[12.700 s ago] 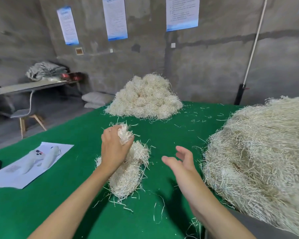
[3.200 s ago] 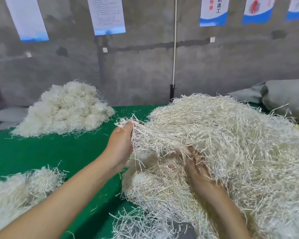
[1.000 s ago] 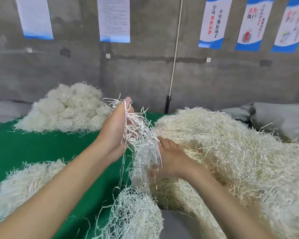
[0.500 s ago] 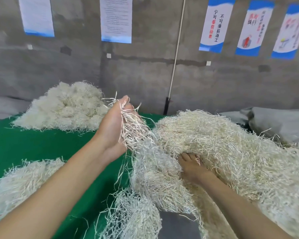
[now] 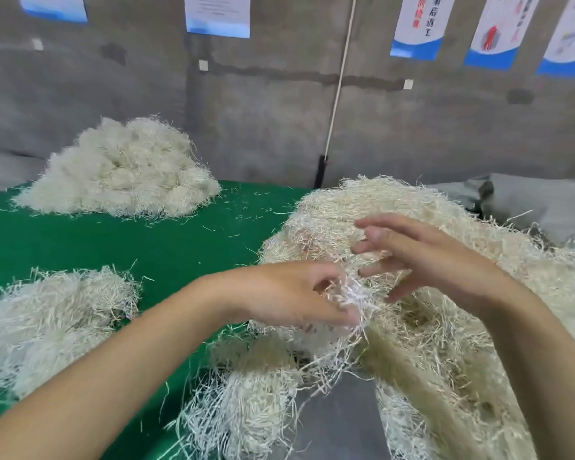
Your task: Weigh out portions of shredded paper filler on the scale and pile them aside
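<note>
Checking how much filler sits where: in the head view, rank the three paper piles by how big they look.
1. Right pile under the hands, largest.
2. Far left pile.
3. Near left pile; it looks close in size to the far one, and nearness to the camera makes that order unsure.

left hand (image 5: 292,295) pinching shreds (image 5: 356,298) | right hand (image 5: 422,257) spread above big heap (image 5: 445,327) | green table (image 5: 113,240)

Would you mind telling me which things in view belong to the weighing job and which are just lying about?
Part of the job:
- big heap of shredded paper
- left hand, pinching a few strands
- right hand, open
- far pile
- near-left pile
- small clump

Just lying about:
- wall posters
- grey bags
- white pole
</note>
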The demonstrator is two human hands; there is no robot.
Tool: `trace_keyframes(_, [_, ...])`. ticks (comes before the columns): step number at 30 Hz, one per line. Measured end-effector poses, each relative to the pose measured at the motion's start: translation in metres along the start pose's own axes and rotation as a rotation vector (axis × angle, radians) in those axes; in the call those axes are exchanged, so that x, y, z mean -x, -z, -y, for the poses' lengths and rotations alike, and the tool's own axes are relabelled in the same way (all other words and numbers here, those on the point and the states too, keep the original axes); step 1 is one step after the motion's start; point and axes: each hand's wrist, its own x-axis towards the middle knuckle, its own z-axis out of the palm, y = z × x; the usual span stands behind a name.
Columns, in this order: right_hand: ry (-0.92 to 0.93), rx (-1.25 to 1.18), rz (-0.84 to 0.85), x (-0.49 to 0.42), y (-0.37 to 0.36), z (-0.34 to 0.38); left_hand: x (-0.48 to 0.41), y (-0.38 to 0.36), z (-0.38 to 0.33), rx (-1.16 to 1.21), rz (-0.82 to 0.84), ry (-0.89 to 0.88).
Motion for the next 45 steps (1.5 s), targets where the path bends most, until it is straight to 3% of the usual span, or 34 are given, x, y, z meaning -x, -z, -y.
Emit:
trace_keyframes(4, [-0.106,0.344,0.355,0.036,-0.051,-0.042,0.022,-0.009,0.018,-0.294,0.170,-0.067])
trace_keyframes(8, [-0.205,0.506,0.356,0.049,-0.076,-0.073,0.054,-0.002,0.048,-0.385,0.129,0.176])
trace_keyframes(12, [-0.222,0.548,0.296,0.053,-0.075,-0.076,0.054,-0.040,0.080,-0.393,0.220,0.398])
trace_keyframes(16, [-0.201,0.636,0.302,0.056,-0.081,-0.078,0.043,-0.067,0.091,-0.341,-0.029,0.331])
trace_keyframes(18, [-0.185,0.675,0.312,0.055,-0.086,-0.081,0.037,-0.064,0.086,-0.162,-0.127,0.280])
trace_keyframes(20, [-0.204,0.625,0.301,0.054,-0.089,-0.085,0.032,-0.058,0.078,0.113,-0.217,0.205])
trace_keyframes(22, [-0.221,0.423,0.233,0.052,-0.091,-0.084,0.027,-0.054,0.068,0.312,-0.340,0.150])
trace_keyframes(25, [-0.156,0.111,-0.112,0.049,-0.093,-0.074,0.016,-0.066,0.061,0.433,-0.453,0.144])
trace_keyframes(27, [-0.114,0.047,-0.329,0.044,-0.096,-0.065,0.010,-0.078,0.052,0.612,-0.401,0.136])
trace_keyframes(29, [-0.033,0.198,-0.416,0.038,-0.105,-0.055,0.000,-0.088,0.044,0.857,-0.308,0.103])
trace_keyframes(32, [0.059,0.506,-0.313,0.038,-0.111,-0.042,-0.009,-0.092,0.039,1.108,-0.379,0.094])
trace_keyframes(35, [0.117,0.175,-0.092,0.056,-0.086,-0.036,-0.007,-0.083,0.048,1.135,-0.580,0.151])
trace_keyframes(36, [0.127,0.053,-0.135,0.062,-0.077,-0.034,-0.004,-0.078,0.052,1.102,-0.648,0.166])
trace_keyframes(40, [0.251,-0.245,-0.580,0.070,-0.065,-0.039,0.004,-0.058,0.062,0.932,-0.847,0.242])
trace_keyframes(42, [0.286,-0.201,-0.611,0.063,-0.071,-0.040,0.007,-0.048,0.059,0.876,-0.812,0.251])
trace_keyframes(45, [0.240,-0.121,-0.354,0.041,-0.093,-0.030,0.010,-0.044,0.033,0.650,-0.599,0.153])
